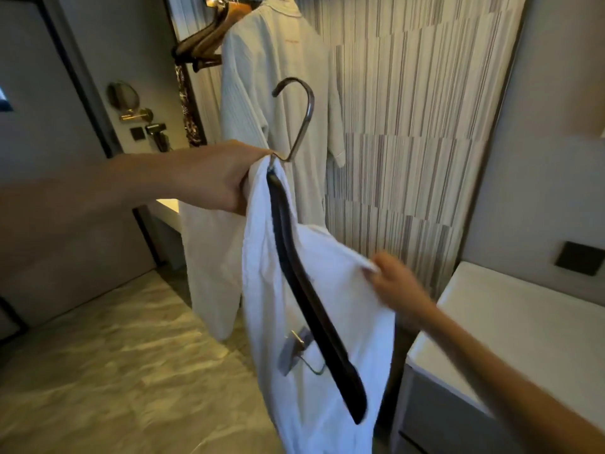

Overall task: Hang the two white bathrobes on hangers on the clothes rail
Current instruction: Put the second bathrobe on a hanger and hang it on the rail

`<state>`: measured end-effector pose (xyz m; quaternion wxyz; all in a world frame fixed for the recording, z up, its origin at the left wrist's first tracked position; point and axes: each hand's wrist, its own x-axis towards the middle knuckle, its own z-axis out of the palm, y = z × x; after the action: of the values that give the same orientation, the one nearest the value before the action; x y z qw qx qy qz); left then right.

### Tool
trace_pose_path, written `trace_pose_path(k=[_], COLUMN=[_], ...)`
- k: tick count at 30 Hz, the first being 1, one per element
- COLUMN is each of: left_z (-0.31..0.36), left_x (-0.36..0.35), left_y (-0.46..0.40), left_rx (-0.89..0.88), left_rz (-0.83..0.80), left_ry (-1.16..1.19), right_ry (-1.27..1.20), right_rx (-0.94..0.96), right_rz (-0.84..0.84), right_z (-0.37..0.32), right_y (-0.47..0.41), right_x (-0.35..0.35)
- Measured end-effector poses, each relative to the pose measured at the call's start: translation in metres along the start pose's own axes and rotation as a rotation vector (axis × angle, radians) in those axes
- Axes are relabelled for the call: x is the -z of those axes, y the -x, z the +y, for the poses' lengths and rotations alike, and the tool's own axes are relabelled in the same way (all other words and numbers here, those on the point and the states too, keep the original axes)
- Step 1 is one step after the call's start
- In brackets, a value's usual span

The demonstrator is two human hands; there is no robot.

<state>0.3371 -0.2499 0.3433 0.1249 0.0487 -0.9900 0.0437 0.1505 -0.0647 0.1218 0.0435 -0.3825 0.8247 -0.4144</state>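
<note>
Head view: L hand (216, 178) clamps the dark hanger (307, 290) at its hook base w/ robe cloth; R hand (389, 276) pinches the second white bathrobe (294, 404) edge, near centre. First bathrobe (262, 93) hangs far behind. Robe's soft, floppy, likely slips off, so grip at collar/shoulder.

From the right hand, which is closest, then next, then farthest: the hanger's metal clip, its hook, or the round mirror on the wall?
1. Metal clip, just below-left of the right hand.
2. Hook, up above.
3. Round mirror, far upper left.
</note>
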Motion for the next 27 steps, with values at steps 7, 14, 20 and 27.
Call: trace_pose_path(k=[7,14,20,27], left_z=[-0.023,-0.021,-0.017,-0.015], left_x=[0.010,0.028,0.030,0.021], left_y=[0.016,0.014,0.003,-0.002], left_rx=[0.110,-0.124,-0.180,-0.093], left_rz=[0.310,0.558,0.567,0.718], left_ry=[-0.055,-0.030,-0.072,0.149], right_ry=[0.512,0.809,0.816,0.388], right_rx=[0.362,0.347,-0.098,-0.117], right_rz=[0.031,0.061,-0.053,0.131], right_z=[-0.087,-0.147,-0.146,-0.151], right_y=[-0.013,-0.019,-0.022,-0.018], right_x=[0.133,0.194,0.187,0.180])
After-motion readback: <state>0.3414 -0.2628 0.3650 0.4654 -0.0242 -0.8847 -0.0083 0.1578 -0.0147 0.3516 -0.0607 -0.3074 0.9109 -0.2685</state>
